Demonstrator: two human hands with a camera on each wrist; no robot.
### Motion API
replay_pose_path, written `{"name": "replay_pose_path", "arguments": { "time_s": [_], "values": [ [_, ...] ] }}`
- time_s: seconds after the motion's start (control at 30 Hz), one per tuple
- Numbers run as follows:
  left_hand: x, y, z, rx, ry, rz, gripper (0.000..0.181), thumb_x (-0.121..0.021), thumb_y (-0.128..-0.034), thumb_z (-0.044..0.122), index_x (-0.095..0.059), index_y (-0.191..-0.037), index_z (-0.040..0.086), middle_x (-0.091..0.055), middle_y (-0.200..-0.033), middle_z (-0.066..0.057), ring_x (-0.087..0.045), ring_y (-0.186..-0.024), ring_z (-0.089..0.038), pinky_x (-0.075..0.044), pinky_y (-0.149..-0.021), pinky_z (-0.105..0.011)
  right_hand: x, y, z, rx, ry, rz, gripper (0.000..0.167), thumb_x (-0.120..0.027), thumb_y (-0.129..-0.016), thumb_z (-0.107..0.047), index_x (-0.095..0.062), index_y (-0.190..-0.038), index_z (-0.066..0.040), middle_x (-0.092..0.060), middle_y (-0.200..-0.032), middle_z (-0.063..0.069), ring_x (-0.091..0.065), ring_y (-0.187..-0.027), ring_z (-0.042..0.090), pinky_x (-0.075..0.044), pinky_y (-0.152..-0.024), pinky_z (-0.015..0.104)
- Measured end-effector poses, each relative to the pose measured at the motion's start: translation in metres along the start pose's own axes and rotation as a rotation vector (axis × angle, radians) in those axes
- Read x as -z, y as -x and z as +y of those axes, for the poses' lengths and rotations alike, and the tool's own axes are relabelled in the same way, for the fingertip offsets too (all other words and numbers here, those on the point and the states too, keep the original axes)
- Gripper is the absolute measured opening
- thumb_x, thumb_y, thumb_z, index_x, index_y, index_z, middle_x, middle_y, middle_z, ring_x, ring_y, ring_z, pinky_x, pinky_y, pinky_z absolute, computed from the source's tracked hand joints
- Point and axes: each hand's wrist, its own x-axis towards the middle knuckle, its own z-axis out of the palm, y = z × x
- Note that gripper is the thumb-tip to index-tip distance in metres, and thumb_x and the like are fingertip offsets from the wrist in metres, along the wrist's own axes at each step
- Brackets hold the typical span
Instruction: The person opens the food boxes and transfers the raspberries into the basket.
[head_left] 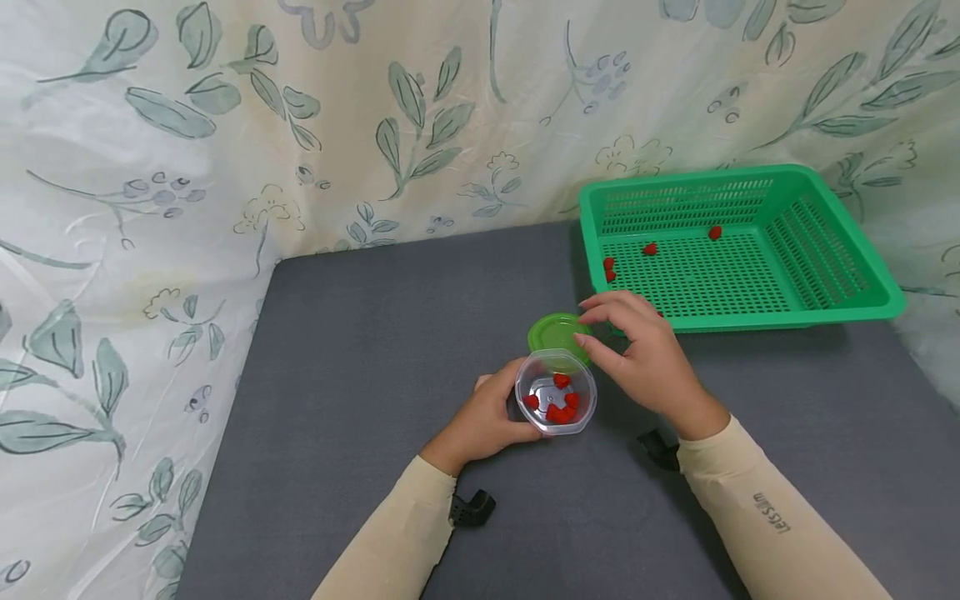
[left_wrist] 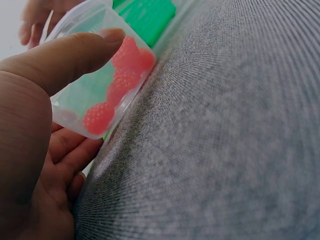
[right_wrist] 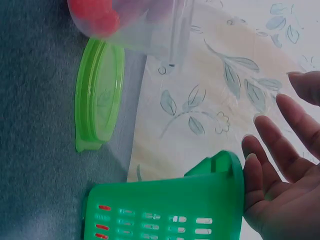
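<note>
My left hand (head_left: 487, 421) grips a clear plastic cup (head_left: 587, 404) from its left side, with the thumb (left_wrist: 80, 52) across the wall in the left wrist view. Several red toy raspberries (head_left: 561, 414) lie at the bottom of the cup. Just behind it, a round green lid (head_left: 553, 330) lies on the table, partly covered by the cup in the head view. My right hand (head_left: 648, 362) hovers between the cup and the green basket, fingers loosely bent. In the right wrist view nothing is between its fingers (right_wrist: 280, 145).
The green slotted basket (head_left: 750, 323) stands at the back right with a few red raspberries (head_left: 650, 249) scattered inside. A grey cloth covers the table (head_left: 360, 350). Behind hangs a leaf-patterned curtain (head_left: 330, 167), down to the table's back edge.
</note>
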Motion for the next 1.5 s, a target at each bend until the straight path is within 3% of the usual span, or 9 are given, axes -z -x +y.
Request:
{"name": "replay_pose_path", "arguments": {
  "time_s": [0.13,0.3,0.43,0.63,0.83,1.13,1.5],
  "values": [
    [0.001,0.0,0.002,-0.004,-0.002,-0.001,0.093,-0.096,-0.0859,0.021,-0.045,-0.164,0.014,-0.057,-0.156,0.002,-0.052,-0.14,-0.011,-0.031,-0.107,-0.052,-0.005,0.002,-0.002,0.015,-0.007,-0.054,0.024,-0.088,-0.089,0.001,-0.077,-0.109,-0.007,-0.07,-0.129,0.011,-0.06,-0.123,0.031,-0.049,-0.097,0.051],
    [0.002,0.001,0.002,-0.002,-0.005,-0.002,0.094,-0.096,-0.0861,0.022,-0.045,-0.165,0.018,-0.056,-0.156,0.005,-0.053,-0.139,-0.012,-0.031,-0.107,-0.051,-0.016,0.005,-0.004,0.027,-0.038,-0.176,0.022,-0.088,-0.091,-0.005,-0.078,-0.11,-0.008,-0.067,-0.133,0.007,-0.058,-0.126,0.029,-0.049,-0.099,0.053],
    [0.002,0.001,0.002,0.004,-0.009,-0.007,0.094,-0.094,-0.0868,0.021,-0.043,-0.165,0.017,-0.055,-0.157,0.006,-0.054,-0.138,-0.013,-0.031,-0.108,-0.051,-0.025,0.009,-0.003,-0.002,-0.049,-0.264,0.02,-0.089,-0.092,-0.009,-0.079,-0.109,-0.01,-0.064,-0.138,0.009,-0.054,-0.129,0.03,-0.047,-0.101,0.055],
    [0.001,0.001,0.001,0.011,-0.029,-0.018,0.094,-0.093,-0.0881,0.021,-0.042,-0.166,0.018,-0.054,-0.159,0.007,-0.053,-0.139,-0.01,-0.03,-0.11,-0.051,-0.037,0.014,0.002,-0.044,-0.015,-0.336,0.02,-0.091,-0.092,-0.013,-0.079,-0.108,-0.011,-0.059,-0.144,0.016,-0.05,-0.135,0.035,-0.047,-0.105,0.055],
    [0.001,0.0,-0.001,0.007,-0.031,-0.021,0.094,-0.094,-0.0885,0.024,-0.041,-0.167,0.021,-0.053,-0.159,0.009,-0.053,-0.138,-0.01,-0.029,-0.111,-0.052,-0.048,0.019,0.002,-0.05,0.019,-0.367,0.022,-0.092,-0.09,-0.013,-0.078,-0.107,-0.01,-0.055,-0.145,0.019,-0.053,-0.128,0.036,-0.051,-0.1,0.053],
    [0.002,0.0,0.0,0.014,-0.024,-0.032,0.096,-0.094,-0.0885,0.023,-0.04,-0.168,0.02,-0.053,-0.159,0.009,-0.053,-0.137,-0.008,-0.028,-0.113,-0.05,-0.06,0.024,-0.005,-0.117,0.171,-0.404,0.02,-0.095,-0.087,-0.02,-0.08,-0.101,-0.017,-0.055,-0.148,0.02,-0.052,-0.13,0.041,-0.05,-0.098,0.059],
    [0.002,0.0,-0.001,0.011,-0.037,-0.031,0.096,-0.094,-0.0878,0.027,-0.041,-0.167,0.016,-0.053,-0.159,0.006,-0.053,-0.137,-0.008,-0.029,-0.113,-0.05,-0.065,0.025,-0.007,-0.071,0.285,-0.393,0.02,-0.099,-0.079,-0.013,-0.083,-0.089,-0.019,-0.06,-0.141,0.022,-0.057,-0.12,0.043,-0.054,-0.092,0.058]
  ]
}}
